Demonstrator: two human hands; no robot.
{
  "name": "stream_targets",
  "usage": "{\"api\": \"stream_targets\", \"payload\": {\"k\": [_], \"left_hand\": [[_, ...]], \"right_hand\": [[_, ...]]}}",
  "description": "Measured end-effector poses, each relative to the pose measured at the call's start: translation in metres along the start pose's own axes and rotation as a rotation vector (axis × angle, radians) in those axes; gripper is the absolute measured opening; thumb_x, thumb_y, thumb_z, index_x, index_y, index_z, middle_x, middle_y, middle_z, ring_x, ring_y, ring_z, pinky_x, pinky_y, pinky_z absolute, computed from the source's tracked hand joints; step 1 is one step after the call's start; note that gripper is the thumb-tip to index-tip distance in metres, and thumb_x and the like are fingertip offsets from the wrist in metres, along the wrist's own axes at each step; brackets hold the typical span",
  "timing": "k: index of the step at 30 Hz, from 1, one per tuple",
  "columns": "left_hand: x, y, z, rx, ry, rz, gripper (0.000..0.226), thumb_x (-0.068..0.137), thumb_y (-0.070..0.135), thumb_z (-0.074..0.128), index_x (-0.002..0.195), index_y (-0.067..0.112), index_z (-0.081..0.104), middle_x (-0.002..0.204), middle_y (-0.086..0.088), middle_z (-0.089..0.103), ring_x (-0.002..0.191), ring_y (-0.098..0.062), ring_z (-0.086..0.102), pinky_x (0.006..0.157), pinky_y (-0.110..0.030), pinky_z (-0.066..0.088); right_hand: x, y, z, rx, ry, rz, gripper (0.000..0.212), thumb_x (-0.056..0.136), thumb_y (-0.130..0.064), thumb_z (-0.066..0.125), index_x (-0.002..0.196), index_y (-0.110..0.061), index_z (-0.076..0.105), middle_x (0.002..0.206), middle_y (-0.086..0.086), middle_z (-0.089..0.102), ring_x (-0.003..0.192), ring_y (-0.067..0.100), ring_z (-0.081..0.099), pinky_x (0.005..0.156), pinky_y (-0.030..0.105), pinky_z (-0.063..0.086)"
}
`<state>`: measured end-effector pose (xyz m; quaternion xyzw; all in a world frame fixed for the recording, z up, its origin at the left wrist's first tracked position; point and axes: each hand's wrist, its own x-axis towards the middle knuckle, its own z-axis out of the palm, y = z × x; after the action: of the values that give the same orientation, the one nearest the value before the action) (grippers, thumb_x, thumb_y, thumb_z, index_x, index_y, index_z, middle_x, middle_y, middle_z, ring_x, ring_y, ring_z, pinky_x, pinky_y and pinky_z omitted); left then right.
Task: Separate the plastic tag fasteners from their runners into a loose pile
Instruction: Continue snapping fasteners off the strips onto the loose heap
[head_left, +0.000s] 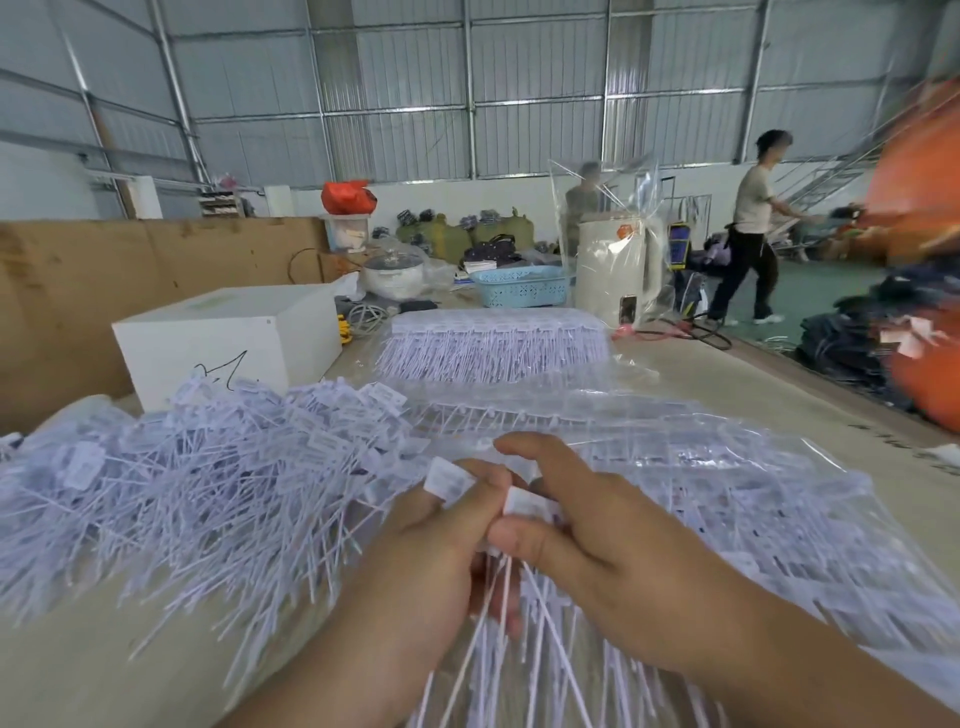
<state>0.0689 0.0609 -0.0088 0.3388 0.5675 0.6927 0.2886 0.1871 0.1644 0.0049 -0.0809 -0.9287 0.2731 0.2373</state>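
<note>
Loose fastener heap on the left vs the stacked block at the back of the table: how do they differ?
The loose pile lies jumbled, its tails pointing every way; the stacked block is orderly, its tails parallel and heads lined along one edge. The loose pile sits bare on the table near the hands; the stacked block sits farther back on clear plastic film. Both are the same white plastic tag fasteners.

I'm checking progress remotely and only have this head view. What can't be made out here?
- Head view: the runner, and whether tags have snapped off it, hidden between left hand and right hand.
- Print on the held fasteners: too small, blurred.
- Loose pile: cut off by the left edge.
- Bagged strips: blurred behind glossy plastic.
</note>
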Motion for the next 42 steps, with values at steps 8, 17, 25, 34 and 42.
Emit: {"api": "stream_targets", "payload": {"k": [8,17,25,34,42], "left_hand": [[-0.001,0.009,-0.004,-0.044,-0.266,0.048,0.022,0.074,0.025,0.071,0.083,0.005,0.071,0.067,-0.020,0.062,0.043,-0.022,0.046,0.042,-0.027,0.043],[0.007,0.022,-0.017,-0.075,0.039,0.059,0.006,0.067,0.023,0.072,0.072,0.021,0.070,0.057,-0.005,0.059,0.037,-0.019,0.043,0.039,-0.026,0.040],[0.005,0.023,-0.020,-0.003,-0.126,0.015,0.017,0.063,0.024,0.081,0.076,0.020,0.070,0.062,-0.008,0.062,0.035,-0.017,0.042,0.036,-0.021,0.038],[0.000,0.025,-0.002,-0.115,0.088,0.103,0.016,0.065,0.034,0.071,0.069,0.019,0.068,0.060,-0.010,0.059,0.033,-0.017,0.041,0.035,-0.022,0.036],[0.006,0.032,-0.018,-0.385,0.199,-0.119,0.021,0.091,0.024,0.061,0.077,0.009,0.062,0.049,-0.002,0.048,0.036,-0.013,0.037,0.033,-0.021,0.037]], "right_hand": [[0.002,-0.001,0.001,-0.006,-0.071,-0.029,0.060,0.089,-0.064,0.037,0.143,-0.042,0.024,0.090,-0.028,0.063,0.077,-0.010,0.058,0.071,0.017,0.047],[-0.001,0.004,-0.015,-0.046,0.027,0.082,0.034,0.092,-0.056,0.050,0.067,-0.033,0.043,0.056,-0.010,0.047,0.045,0.007,0.040,0.051,0.038,0.038],[0.000,0.005,-0.015,0.154,-0.068,0.037,0.011,0.096,-0.042,0.056,0.091,-0.037,0.064,0.049,-0.011,0.046,0.042,0.004,0.037,0.046,0.019,0.028],[-0.002,-0.012,0.002,-0.004,0.288,0.039,0.021,0.096,-0.047,0.052,0.076,-0.041,0.052,0.049,-0.011,0.048,0.040,0.011,0.041,0.044,0.029,0.030],[-0.004,-0.014,-0.007,0.174,0.499,0.026,0.025,0.087,-0.057,0.046,0.067,-0.040,0.046,0.043,-0.011,0.038,0.037,0.006,0.033,0.040,0.018,0.024]]}}
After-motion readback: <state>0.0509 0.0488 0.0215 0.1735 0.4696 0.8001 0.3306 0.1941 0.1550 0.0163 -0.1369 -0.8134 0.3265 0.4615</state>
